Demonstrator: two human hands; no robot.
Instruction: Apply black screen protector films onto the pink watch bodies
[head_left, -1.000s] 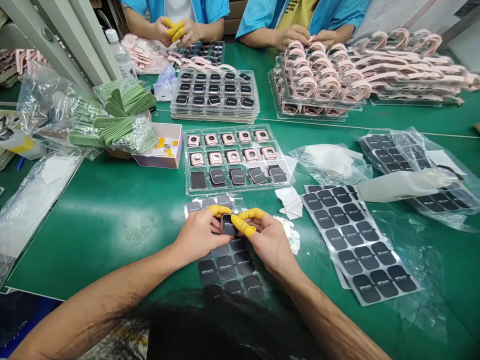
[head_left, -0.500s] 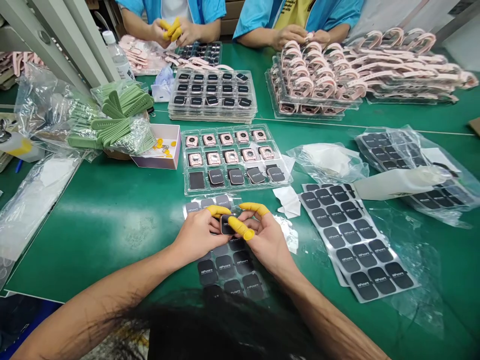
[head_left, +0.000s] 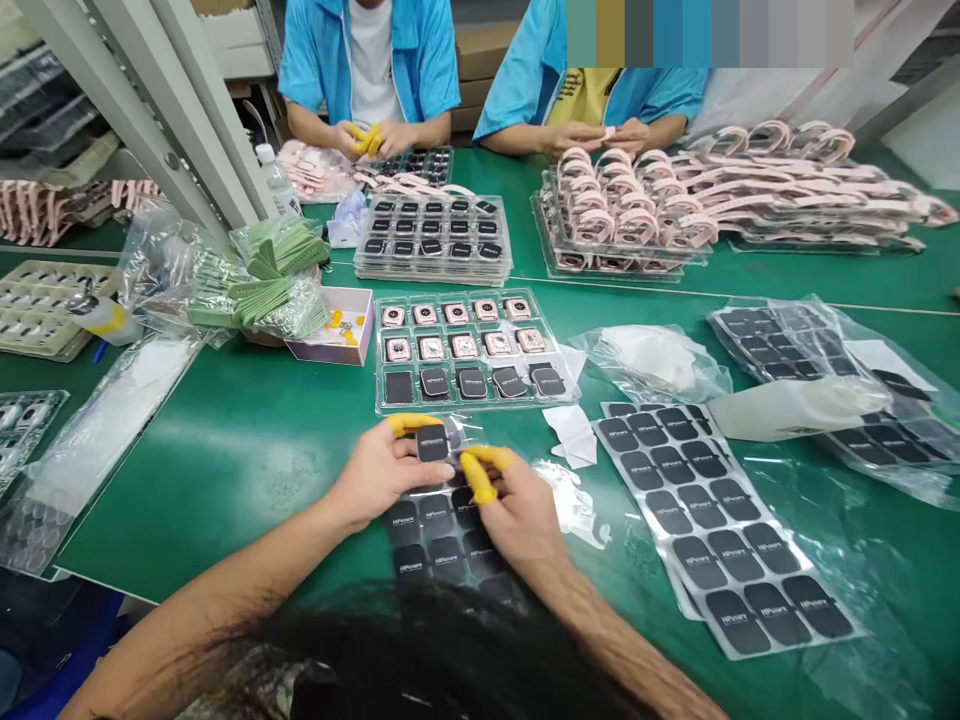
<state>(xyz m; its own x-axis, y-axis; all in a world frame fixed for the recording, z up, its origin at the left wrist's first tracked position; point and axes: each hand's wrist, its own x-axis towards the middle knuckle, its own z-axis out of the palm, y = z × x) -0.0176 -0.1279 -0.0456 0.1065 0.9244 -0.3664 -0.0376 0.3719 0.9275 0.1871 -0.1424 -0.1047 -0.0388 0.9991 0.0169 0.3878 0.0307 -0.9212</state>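
My left hand [head_left: 373, 472] grips a square smartwatch body [head_left: 433, 444] by its edges, its dark labelled face turned up toward me. My right hand [head_left: 519, 508], with yellow finger cots on thumb and forefinger, is pinched just right of the watch. Whatever lies between those fingertips is too small to make out. Beneath both hands lies a sheet of black printed screen films [head_left: 444, 555], partly covered by them. Beyond, a clear tray [head_left: 384, 402] holds pink watch bodies in two rows and dark-faced watches in the front row, whose left pocket shows only a dark lining.
More film sheets [head_left: 727, 545] lie at right beside a white bottle [head_left: 799, 405] and crumpled paper [head_left: 570, 435]. Green straps [head_left: 274, 285] and a small box [head_left: 330, 352] stand left. Stacked trays [head_left: 433, 265] and pink-strapped watches [head_left: 622, 215] sit farther back, before two co-workers.
My hands have moved slightly apart; the right has shifted down and right off the watch, while the left keeps hold of it. The camera view has tilted upward.
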